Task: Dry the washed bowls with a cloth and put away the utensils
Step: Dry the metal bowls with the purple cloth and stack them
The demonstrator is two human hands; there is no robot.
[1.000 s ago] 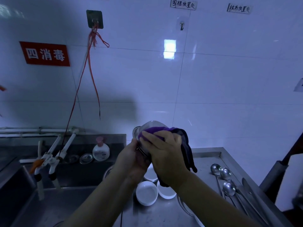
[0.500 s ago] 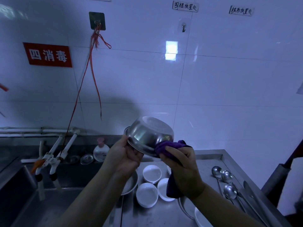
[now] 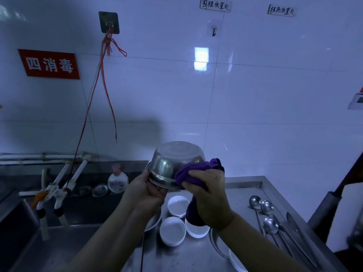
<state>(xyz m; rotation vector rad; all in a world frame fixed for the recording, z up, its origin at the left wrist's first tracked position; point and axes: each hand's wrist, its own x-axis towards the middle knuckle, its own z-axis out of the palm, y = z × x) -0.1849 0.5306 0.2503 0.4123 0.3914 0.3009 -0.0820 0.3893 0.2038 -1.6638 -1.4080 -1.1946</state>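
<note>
White tiled wall [image 3: 255, 95] — red sign [image 3: 49, 63], steel counter [image 3: 241, 191].

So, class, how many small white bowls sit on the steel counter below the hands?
3, clustered under the hands: one at the back, one in front, one to its right partly under the purple cloth. Others may be hidden.

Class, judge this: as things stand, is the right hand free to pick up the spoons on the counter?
Probably not yet. The right hand grips the purple cloth against the steel bowl. The spoons lie uncovered to its right, so the path looks open.
</note>
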